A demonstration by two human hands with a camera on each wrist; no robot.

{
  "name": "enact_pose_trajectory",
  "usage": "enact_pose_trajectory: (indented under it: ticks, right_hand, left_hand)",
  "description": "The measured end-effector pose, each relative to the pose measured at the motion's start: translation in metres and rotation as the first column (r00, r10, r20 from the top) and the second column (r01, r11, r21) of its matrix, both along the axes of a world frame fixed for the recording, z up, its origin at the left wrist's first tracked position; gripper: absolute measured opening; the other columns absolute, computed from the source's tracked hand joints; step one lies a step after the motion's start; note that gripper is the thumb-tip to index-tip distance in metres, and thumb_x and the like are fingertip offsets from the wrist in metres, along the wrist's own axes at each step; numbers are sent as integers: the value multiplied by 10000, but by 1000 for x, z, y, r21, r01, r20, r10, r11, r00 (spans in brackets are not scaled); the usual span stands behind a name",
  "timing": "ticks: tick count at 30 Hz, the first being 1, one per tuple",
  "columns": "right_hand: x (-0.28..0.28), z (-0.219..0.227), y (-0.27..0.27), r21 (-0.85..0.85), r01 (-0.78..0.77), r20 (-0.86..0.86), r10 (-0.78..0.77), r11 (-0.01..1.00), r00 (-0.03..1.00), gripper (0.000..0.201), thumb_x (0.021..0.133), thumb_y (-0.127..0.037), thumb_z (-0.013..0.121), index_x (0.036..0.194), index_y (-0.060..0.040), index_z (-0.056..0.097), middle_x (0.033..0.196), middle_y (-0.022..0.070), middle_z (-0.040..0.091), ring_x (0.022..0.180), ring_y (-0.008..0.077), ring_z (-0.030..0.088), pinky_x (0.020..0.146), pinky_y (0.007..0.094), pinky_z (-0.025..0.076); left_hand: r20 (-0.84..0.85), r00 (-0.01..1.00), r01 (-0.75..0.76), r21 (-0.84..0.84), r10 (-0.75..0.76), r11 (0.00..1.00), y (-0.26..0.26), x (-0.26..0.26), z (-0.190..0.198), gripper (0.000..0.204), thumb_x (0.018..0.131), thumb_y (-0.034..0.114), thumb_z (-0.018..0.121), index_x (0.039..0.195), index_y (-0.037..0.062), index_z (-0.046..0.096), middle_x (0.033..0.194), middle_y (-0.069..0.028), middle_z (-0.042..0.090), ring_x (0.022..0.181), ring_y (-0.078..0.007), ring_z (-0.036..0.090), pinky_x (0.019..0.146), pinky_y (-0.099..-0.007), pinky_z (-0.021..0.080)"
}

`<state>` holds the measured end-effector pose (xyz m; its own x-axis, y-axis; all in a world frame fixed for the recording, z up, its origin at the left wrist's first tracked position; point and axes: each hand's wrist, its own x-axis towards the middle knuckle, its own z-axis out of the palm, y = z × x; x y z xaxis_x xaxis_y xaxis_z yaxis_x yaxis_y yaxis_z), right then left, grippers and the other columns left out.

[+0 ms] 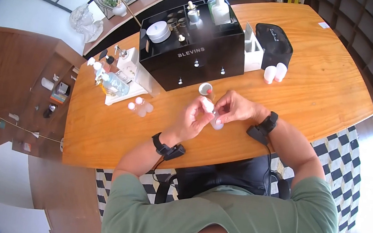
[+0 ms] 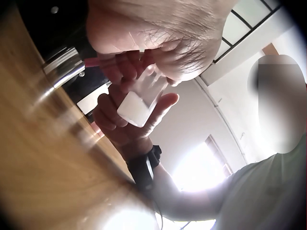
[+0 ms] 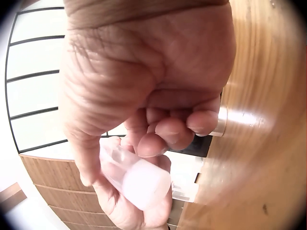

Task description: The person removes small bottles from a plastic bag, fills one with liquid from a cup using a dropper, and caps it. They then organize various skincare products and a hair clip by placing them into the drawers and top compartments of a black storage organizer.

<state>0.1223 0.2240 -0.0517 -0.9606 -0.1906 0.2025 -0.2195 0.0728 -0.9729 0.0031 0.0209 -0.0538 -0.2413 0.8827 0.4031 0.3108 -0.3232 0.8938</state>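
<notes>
Close over the table, both hands meet at a small translucent bottle (image 3: 144, 184) with a whitish lower part. In the head view the bottle (image 1: 217, 124) pokes out below the fingertips. My left hand (image 1: 192, 119) has its thumb and fingers around it, and a small white piece (image 1: 207, 104) shows at its fingers. From the other side my right hand (image 1: 237, 108) pinches near the bottle's upper end with curled fingers. The left wrist view shows the bottle (image 2: 134, 109) tilted, its top hidden among the fingers.
Just beyond the hands stands a shiny cup (image 1: 205, 89). A black drawer box (image 1: 196, 53) with bottles on top is behind it. Small pink-white bottles (image 1: 140, 107) lie left, by a white stand (image 1: 124, 95) of pump bottles. Two white cups (image 1: 275, 73) and a black pouch (image 1: 274, 45) are right.
</notes>
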Motion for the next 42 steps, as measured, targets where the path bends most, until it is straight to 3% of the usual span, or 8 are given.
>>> enact_pose_trajectory:
  ticks: [8,10,17,21,23,27,37,42]
  right_hand:
    - [-6,-13,9,99,163,-133,-149,982,980,503,925,-330,785,602,-40,531,565,-32,483,547,67,396,491,301,309]
    - [1,2,-5,-42,170,-132,-174,985,976,486,913,-298,801,597,-46,531,560,-18,536,529,69,425,474,303,321]
    - [1,2,-22,325,489,-450,-322,810,833,423,875,-241,805,602,-39,552,529,114,521,443,207,560,437,336,393]
    - [5,4,-28,274,587,-498,-409,762,764,411,871,-241,790,596,-49,551,531,115,544,446,235,559,429,344,392]
    - [4,5,-31,247,587,-507,-414,771,756,394,873,-226,783,601,-55,556,543,110,560,456,236,569,436,341,400]
    - [-1,-2,-32,396,463,-534,-211,793,819,371,872,-224,801,616,-75,578,552,78,551,476,252,570,463,347,429]
    - [-3,-5,-24,474,287,-510,-6,833,860,284,907,-283,764,786,-61,637,730,108,604,592,286,610,509,387,468]
    - [3,12,-28,395,427,-532,-177,814,828,290,847,-278,831,802,-60,644,740,83,610,604,245,616,531,343,481]
  left_hand:
    - [260,937,262,-82,-233,962,-5,-3,-7,324,1099,294,542,1331,72,501,1114,-28,616,1037,-120,601,931,-311,492]
    - [217,945,278,-139,-245,950,-5,-3,-19,347,1112,306,508,1385,92,495,1070,-15,616,974,-105,591,866,-300,497]
    - [261,939,274,-164,-226,948,-1,2,-30,312,1134,307,451,1351,93,518,801,49,450,656,-53,410,586,-241,361]
    - [103,974,212,-115,-201,970,2,1,-23,373,1082,396,568,1273,77,542,867,17,562,779,-100,561,708,-290,483]
    - [280,929,334,-362,-241,870,-3,-8,-24,411,1029,413,662,1222,66,558,962,-26,632,913,-158,621,831,-343,519]
    - [-52,966,230,-257,-252,938,1,-8,-36,355,991,306,731,1192,57,577,999,-45,648,943,-171,621,864,-347,513]
    - [244,888,457,-396,-389,796,-2,-13,-19,289,999,184,687,1234,53,580,1058,-32,663,990,-132,616,899,-318,512]
    - [209,894,446,-356,-395,821,-1,-15,-32,403,1009,199,683,1364,60,550,1126,-22,659,1038,-117,607,936,-311,505]
